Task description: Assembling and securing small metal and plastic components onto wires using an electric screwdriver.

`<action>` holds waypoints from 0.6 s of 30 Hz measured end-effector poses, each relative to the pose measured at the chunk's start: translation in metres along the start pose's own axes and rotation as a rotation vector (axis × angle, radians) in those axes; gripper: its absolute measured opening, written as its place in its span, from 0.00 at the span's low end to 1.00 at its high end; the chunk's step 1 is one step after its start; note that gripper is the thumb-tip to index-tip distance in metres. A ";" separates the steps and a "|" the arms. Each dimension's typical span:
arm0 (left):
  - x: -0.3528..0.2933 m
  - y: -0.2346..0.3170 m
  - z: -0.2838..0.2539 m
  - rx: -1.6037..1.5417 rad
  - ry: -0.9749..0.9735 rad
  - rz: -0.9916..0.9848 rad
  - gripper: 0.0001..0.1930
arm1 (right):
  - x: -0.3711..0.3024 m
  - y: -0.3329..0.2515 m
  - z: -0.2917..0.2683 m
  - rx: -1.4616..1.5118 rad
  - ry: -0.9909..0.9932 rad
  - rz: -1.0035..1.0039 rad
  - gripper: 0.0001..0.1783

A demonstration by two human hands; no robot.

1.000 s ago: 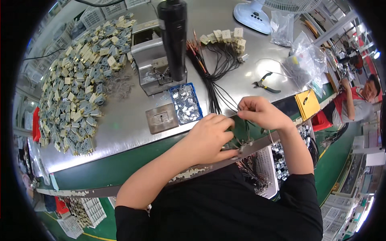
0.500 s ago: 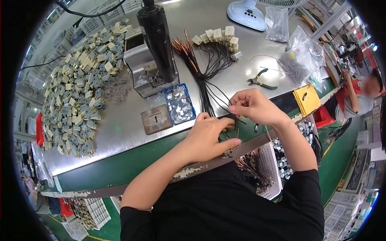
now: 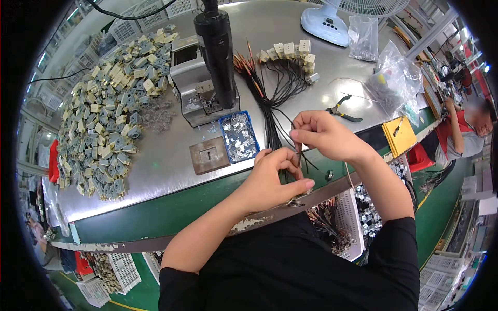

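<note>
My right hand (image 3: 329, 136) is closed in a pinch on a black wire, its thumb against the curled fingers. Lower and to the left, my left hand (image 3: 272, 179) curls its fingers round the near ends of the black wires, with the thumb stretched out to the right. Its palm side and the exact grip are hidden. Beyond both hands lies a tied bundle of black wires (image 3: 268, 103). Cream plug housings (image 3: 290, 50) sit on some far ends, and other ends (image 3: 248, 66) are copper-coloured.
A press-like machine (image 3: 199, 98) stands left of the bundle, beside a blue tray of small metal parts (image 3: 238, 137) and a metal block (image 3: 209, 154). Housings (image 3: 104, 124) are heaped at left. Pliers (image 3: 343, 110), yellow pad (image 3: 398, 136) and fan (image 3: 326, 26) are at right. A co-worker (image 3: 464, 135) sits beyond.
The whole view has shifted slightly, so the bench things appear farther right. My left fingers have curled in more. My right hand keeps its pinch, and wire ends now show below it.
</note>
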State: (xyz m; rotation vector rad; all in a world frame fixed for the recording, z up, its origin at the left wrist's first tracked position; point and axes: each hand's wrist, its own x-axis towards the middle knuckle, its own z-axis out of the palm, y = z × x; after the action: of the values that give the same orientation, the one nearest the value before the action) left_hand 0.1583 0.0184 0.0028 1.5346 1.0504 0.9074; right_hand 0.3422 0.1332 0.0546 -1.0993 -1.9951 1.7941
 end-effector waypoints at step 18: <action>-0.093 0.044 -0.087 -0.416 0.447 -0.253 0.10 | 0.076 -0.037 0.073 -0.618 -0.142 -1.049 0.08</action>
State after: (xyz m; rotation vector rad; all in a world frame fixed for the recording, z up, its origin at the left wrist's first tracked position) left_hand 0.0543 -0.0460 0.0595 0.8511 1.2406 1.2282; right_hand 0.2306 0.1305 0.0504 0.0934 -2.5374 0.7360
